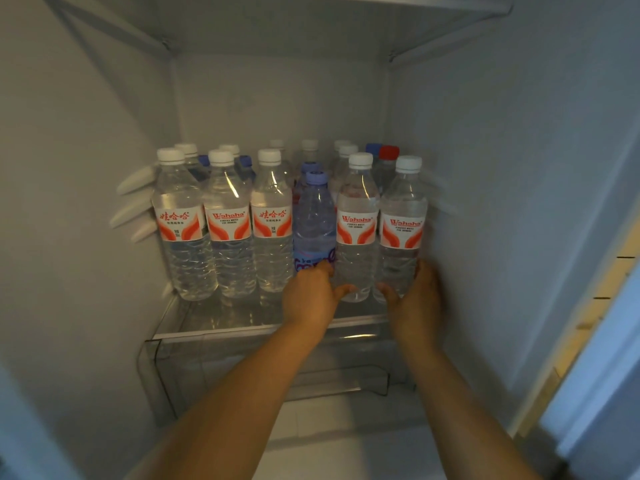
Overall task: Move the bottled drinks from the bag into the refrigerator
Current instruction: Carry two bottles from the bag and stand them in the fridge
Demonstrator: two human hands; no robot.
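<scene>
I hold two bottles on the fridge shelf (pixel 242 320), at 4 o'clock of the row: left hand (pixel 311 296) curled round one bottle (pixel 356 233), right hand (pixel 417 299) round another (pixel 401 233). I'd slide both back level, upright. Front row: six bottles; more behind, hard to count.

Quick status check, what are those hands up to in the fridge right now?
Left hand holds white-capped bottle; right hand holds end bottle. Both upright on glass shelf, front row. Nothing blocking; bag not in view.
</scene>
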